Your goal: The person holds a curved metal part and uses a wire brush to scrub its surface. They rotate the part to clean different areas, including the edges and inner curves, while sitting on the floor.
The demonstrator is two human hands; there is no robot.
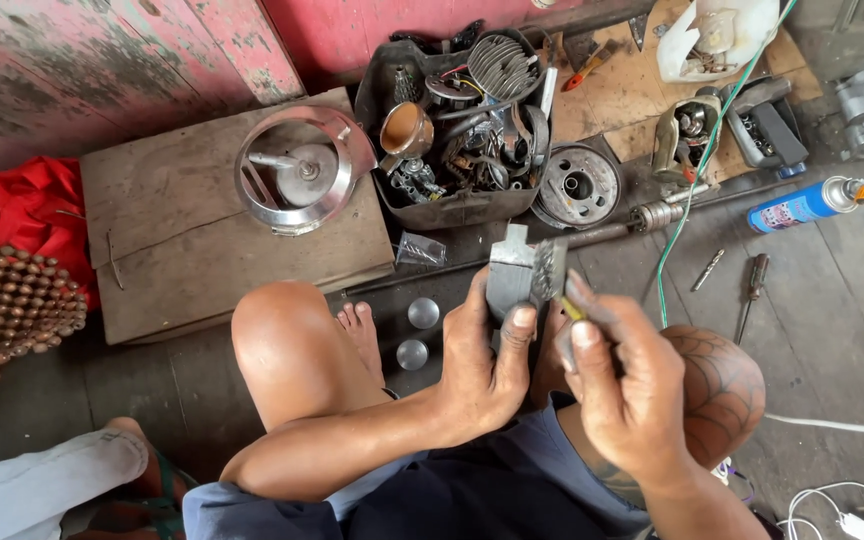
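Gray metal piece (508, 275), flat with a little tab on top, sits in the middle of the view, held up over the person's lap. The left hand (480, 360) is wrapped tight around its bottom half, thumb pressed on the front. The right hand (624, 385) is pinched shut on a small wire brush (550, 270) with a yellow bit by the fingers, and the brush head touches the right edge of the metal piece. To do this well, I think the left hand should hold the piece very still while the brush rubs with short strokes, and the thumb should stay away from the bristles. At 12 o'clock from the hands is a dark tub of metal parts (457, 125), packed full. At 11 o'clock a shiny round metal cover (302, 165) stands on a wooden board (192, 240). At 1 o'clock lies a round gray wheel part (579, 185) with a long rod (612, 228) beside it. At 2 o'clock a blue spray can (802, 205) lies on the floor, and two screwdrivers (747, 290) lie nearer. A green wire (687, 200) runs down close to the right hand and could catch on it. Two small shiny domes (418, 333) sit at 9 o'clock, by the bare foot (360, 335). A bent knee (287, 345) crowds the left arm. Far at 9 o'clock are a red cloth (37, 215) and a beaded mat (2, 310).
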